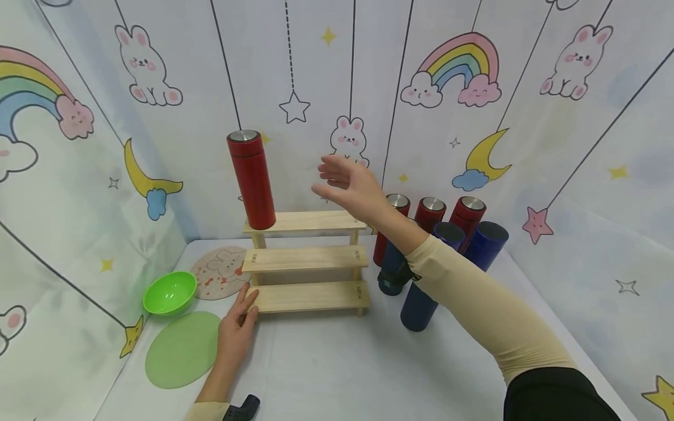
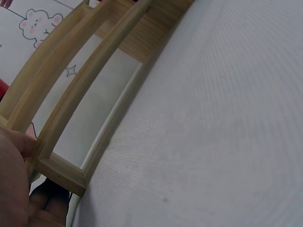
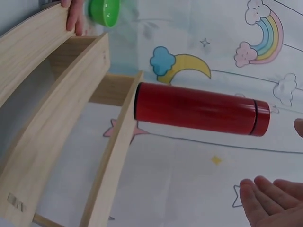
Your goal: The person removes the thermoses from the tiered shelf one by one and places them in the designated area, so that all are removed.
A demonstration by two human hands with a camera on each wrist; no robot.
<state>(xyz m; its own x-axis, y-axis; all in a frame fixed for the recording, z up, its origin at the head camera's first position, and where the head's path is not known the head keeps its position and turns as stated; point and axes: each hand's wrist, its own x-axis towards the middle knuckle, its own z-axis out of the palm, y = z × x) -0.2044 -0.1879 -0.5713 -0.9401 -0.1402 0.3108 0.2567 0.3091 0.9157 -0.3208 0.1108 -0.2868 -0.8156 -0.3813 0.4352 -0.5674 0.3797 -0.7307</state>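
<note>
A red thermos flask (image 1: 253,187) with a steel-topped lid stands upright at the left end of the top shelf of a three-step wooden rack (image 1: 305,260). My right hand (image 1: 363,190) is in the air to the right of the flask, apart from it, fingers extended and nothing held. In the right wrist view, its fingers (image 3: 270,201) show beyond the flask's lid end. My left hand (image 1: 237,333) holds the left end of the rack's lowest shelf. The left wrist view shows its fingers on both sides of that wooden end (image 2: 61,175).
Right of the rack stand several flasks, red ones (image 1: 468,213) behind and blue ones (image 1: 418,310) in front, partly hidden by my right forearm. On the left are a green bowl (image 1: 169,294), a round bunny mat (image 1: 210,278) and a green mat (image 1: 181,356). A printed curtain (image 1: 200,169) encloses the table.
</note>
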